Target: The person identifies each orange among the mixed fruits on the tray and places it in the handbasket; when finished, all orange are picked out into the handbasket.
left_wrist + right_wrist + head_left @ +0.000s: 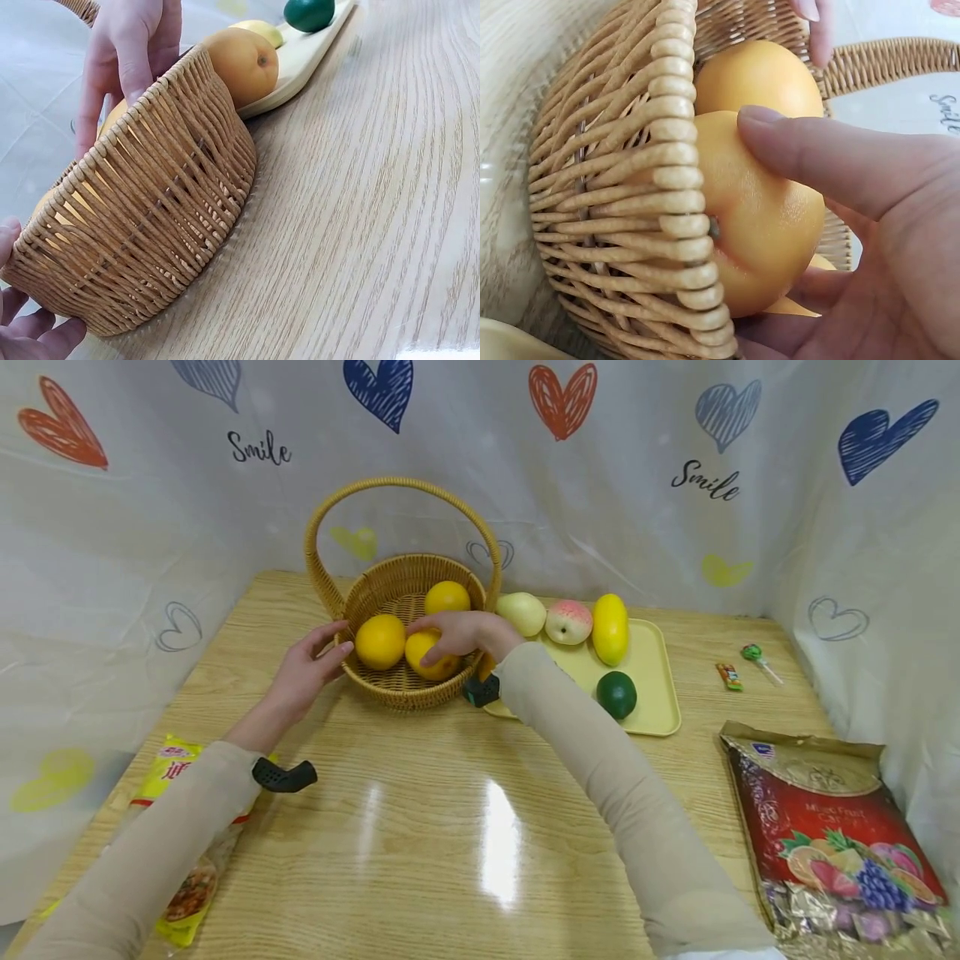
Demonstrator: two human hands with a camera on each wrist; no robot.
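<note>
A round wicker basket (401,697) with a tall arched handle stands on the table and holds several oranges. Inside it, my right hand (468,633) grips one orange (435,662) near the front right; its thumb (780,142) lies across the fruit in the right wrist view. A second orange (381,642) sits to the left and a third orange (447,597) behind. At the basket's left side my left hand (303,670) holds the rim beside the handle's base, its fingers (45,337) against the wicker in the left wrist view.
Right of the basket, a yellow tray (660,689) carries a pale pear (522,613), a peach (569,622), a yellow oblong fruit (611,629), a dark green fruit (617,695) and another orange fruit (244,67). A lollipop (757,658), small wrapped candy (728,677), candy bag (832,835) and snack bag (191,893) lie at the sides.
</note>
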